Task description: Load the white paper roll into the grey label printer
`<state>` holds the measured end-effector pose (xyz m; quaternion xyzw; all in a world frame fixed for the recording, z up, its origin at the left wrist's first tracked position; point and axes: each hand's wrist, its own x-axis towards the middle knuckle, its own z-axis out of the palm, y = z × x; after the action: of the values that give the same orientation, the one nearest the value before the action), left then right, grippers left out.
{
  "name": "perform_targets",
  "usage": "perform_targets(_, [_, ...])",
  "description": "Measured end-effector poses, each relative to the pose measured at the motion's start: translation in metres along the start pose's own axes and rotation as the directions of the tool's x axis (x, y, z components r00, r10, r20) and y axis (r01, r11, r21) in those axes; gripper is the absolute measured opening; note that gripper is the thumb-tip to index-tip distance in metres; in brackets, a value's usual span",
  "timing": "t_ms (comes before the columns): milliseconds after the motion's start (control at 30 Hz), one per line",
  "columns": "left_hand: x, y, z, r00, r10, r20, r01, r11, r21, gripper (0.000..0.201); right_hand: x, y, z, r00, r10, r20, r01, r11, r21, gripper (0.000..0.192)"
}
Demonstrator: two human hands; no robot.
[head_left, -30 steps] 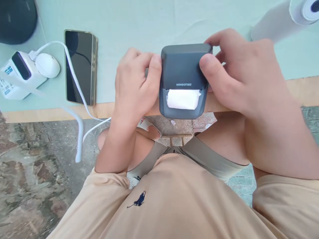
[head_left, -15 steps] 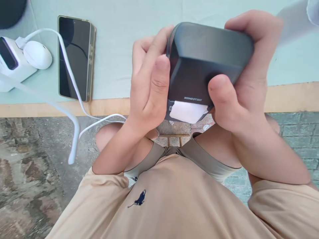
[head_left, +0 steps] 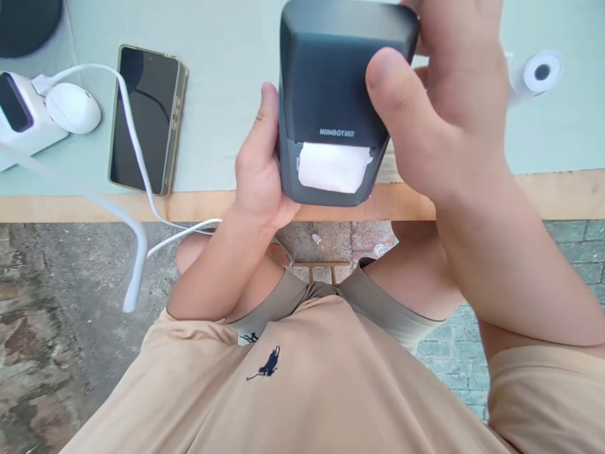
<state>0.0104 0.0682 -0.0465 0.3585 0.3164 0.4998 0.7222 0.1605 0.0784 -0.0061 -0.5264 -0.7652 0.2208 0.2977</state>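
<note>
A dark label printer point(head_left: 331, 88) marked NIIMBOT is held up over the table's front edge. White label paper point(head_left: 333, 168) sticks out of the slot at its near end. My left hand point(head_left: 265, 164) supports the printer from the left and below, its thumb along the side and the other fingers hidden underneath. My right hand point(head_left: 444, 107) grips the right side, with the thumb on the top cover and the fingers partly hidden behind the far corner. A white paper roll point(head_left: 539, 74) lies on the table to the right of my right hand.
On the left of the table point(head_left: 208, 126) lie a smartphone point(head_left: 144, 120), a white charging block point(head_left: 33, 135) and a white rounded case point(head_left: 73, 107). A white cable point(head_left: 130, 120) crosses the phone and hangs over the wooden edge. A dark round object point(head_left: 28, 25) sits at the far left.
The printer has moved left and away from me, and its top now faces me more squarely. My left hand has slid lower along it. The paper roll's end has come into fuller view.
</note>
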Motion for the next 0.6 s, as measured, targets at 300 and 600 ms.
perform_targets(300, [-0.021, 0.003, -0.006, 0.995, -0.086, -0.059, 0.080, 0.992, -0.093, 0.032, -0.026, 0.006, 0.014, 0.974, -0.224, -0.018, 0.224, 0.965, 0.135, 0.063])
perform_targets(600, [-0.018, 0.004, -0.007, 0.983, -0.159, 0.089, 0.169, 0.980, -0.110, 0.050, -0.020, 0.012, 0.010, 0.945, -0.187, -0.267, 0.212, 0.975, 0.069, 0.065])
